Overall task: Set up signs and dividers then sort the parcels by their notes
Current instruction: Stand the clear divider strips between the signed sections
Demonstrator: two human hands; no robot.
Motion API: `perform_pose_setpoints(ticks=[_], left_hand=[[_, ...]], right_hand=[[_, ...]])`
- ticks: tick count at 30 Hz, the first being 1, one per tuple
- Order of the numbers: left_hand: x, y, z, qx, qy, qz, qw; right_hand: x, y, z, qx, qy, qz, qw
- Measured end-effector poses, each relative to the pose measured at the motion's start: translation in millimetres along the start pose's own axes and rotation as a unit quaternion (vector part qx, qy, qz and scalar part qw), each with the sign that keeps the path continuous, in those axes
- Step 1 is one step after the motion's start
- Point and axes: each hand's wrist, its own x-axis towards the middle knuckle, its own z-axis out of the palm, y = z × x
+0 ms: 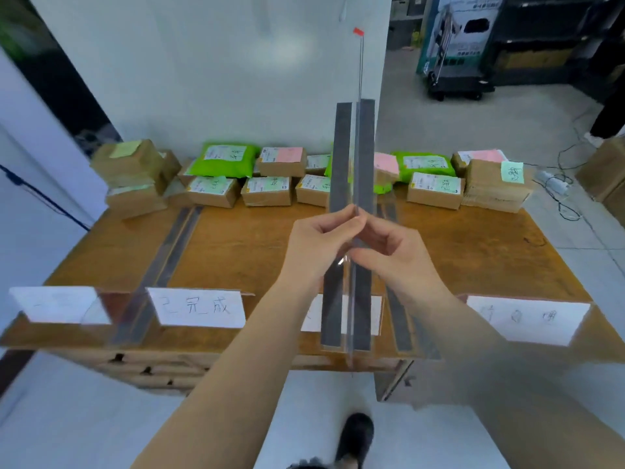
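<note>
Between 2 hands (318, 245), divider (351, 157) upright, lengthwise.

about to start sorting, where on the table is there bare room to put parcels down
Bare wood lies between the left divider and the held divider, from the parcel row to the signs. Another bare patch lies right of the right divider. The table's back edge is crowded.

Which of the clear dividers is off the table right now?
The middle divider, pinched by the left hand and the right hand. The left divider and the right divider lie on the table.
</note>
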Motion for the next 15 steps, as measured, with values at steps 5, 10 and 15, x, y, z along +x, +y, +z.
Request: perform_pose_setpoints(ticks=[5, 10, 15], left_hand=[[-35, -5, -40, 0.009, 0.06, 0.005, 0.998], [-56, -9, -73, 0.001, 0.084, -0.006, 0.996], [-53, -12, -100, -0.022, 0.087, -0.025, 0.996]], right_hand=[[-13, 3, 45, 0.038, -0.033, 0.014, 0.999], [-15, 5, 78, 0.073, -0.057, 0.041, 0.995], [-4, 9, 100, 0.089, -0.074, 0.049, 0.992]])
